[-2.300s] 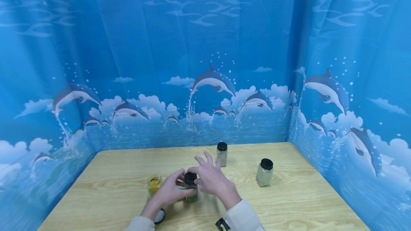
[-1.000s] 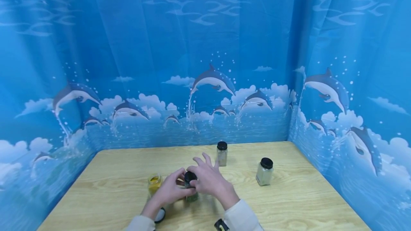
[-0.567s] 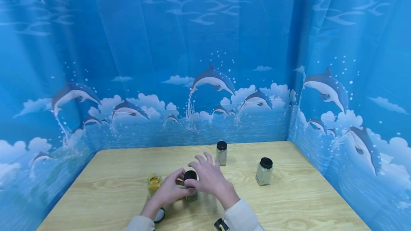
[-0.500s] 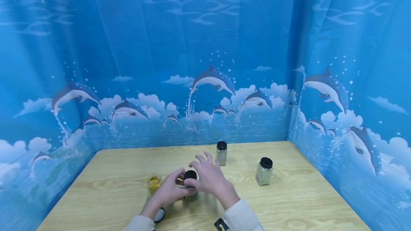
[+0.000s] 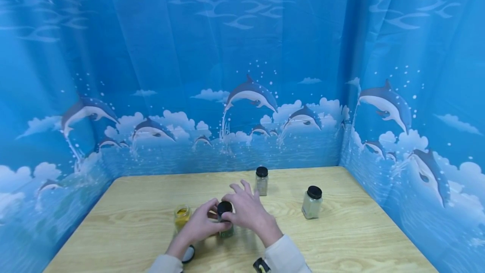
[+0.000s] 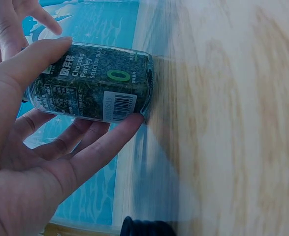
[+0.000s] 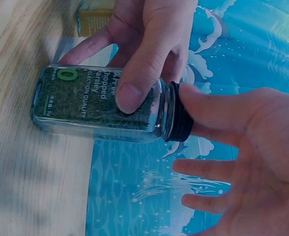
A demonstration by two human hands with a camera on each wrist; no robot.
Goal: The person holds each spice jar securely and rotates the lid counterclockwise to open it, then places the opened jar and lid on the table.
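Note:
A glass jar of chopped parsley (image 6: 95, 81) stands upright at the table, its green flakes and printed label showing in the left wrist view. My left hand (image 5: 201, 223) grips its body, thumb on one side and fingers on the other. The jar's black lid (image 7: 179, 115) sits at the neck, where some glass thread shows below it in the right wrist view. My right hand (image 5: 248, 212) pinches this lid between thumb and index finger, while the other fingers spread away from it. The palm hides part of the jar in the head view.
An uncapped jar of yellow powder (image 5: 182, 219) stands left of my left hand. Near my left wrist lies a loose black lid (image 5: 188, 254), pale inside up. Two black-capped jars stand behind and right: one farther back (image 5: 261, 182), another rightward (image 5: 312, 203). A dolphin-printed curtain (image 5: 242, 75) borders the table.
My right thumb crossed the front of the lid and has come back to its right side, the lid staying at the jar's neck. My left hand holds the jar in the same place.

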